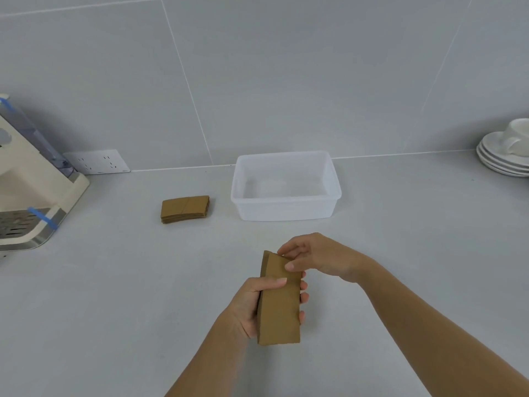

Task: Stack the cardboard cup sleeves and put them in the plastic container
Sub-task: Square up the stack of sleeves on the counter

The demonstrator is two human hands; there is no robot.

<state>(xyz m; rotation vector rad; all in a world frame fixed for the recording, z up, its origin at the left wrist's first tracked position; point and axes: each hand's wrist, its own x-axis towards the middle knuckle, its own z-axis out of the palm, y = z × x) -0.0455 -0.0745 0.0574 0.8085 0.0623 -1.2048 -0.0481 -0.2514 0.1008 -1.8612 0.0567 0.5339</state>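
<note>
We find no legible writing on any item; our left hand (252,305) grips a bundle of cardboard sleeves (279,299) upright above the counter (114,310), while our right hand (312,257) pinches its top edge. A second stack of sleeves (184,209) lies flat left of the empty plastic container (286,209), well apart from the held bundle. A cream machine (31,190) is cut off at the left edge, stacked saucers with a cup (506,154) at the right, and a wall socket (97,161) sits behind.

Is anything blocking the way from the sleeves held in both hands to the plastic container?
Nothing visible does. The held sleeves face bare counter up to the open, empty plastic container. The second sleeve pile lies left of it, off the path.
</note>
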